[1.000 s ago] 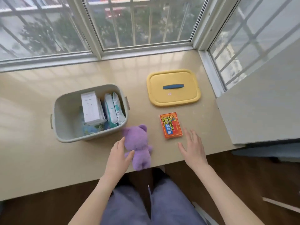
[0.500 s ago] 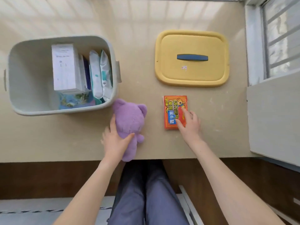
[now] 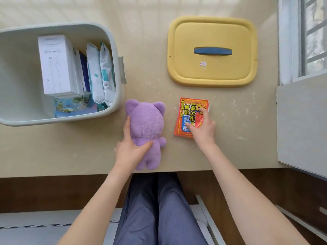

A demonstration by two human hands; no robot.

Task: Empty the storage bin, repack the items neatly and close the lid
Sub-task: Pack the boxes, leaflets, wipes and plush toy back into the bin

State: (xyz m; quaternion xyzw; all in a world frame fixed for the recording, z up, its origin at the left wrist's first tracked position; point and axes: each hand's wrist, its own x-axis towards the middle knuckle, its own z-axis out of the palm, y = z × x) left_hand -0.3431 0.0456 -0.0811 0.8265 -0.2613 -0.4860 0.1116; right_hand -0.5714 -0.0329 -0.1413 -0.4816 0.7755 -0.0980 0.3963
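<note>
Open bin (image 3: 113,41) on sill, still part-filled; just beside its near right corner left hand (image 3: 130,149) grips purple bear (image 3: 146,124), further right the right hand (image 3: 203,128) pinches orange packet (image 3: 187,114), lid (image 3: 212,50) well right of bin.

Bright, soft daylight from the window (image 3: 311,38) at top right; pale striped sheen across the far countertop (image 3: 141,18), slightly washed out. Shadows faint and short beside the bin (image 3: 116,50) and lid (image 3: 212,71). Floor below dimmer. Wide-angle bowing at edges, mild overall softness, small print illegible
</note>
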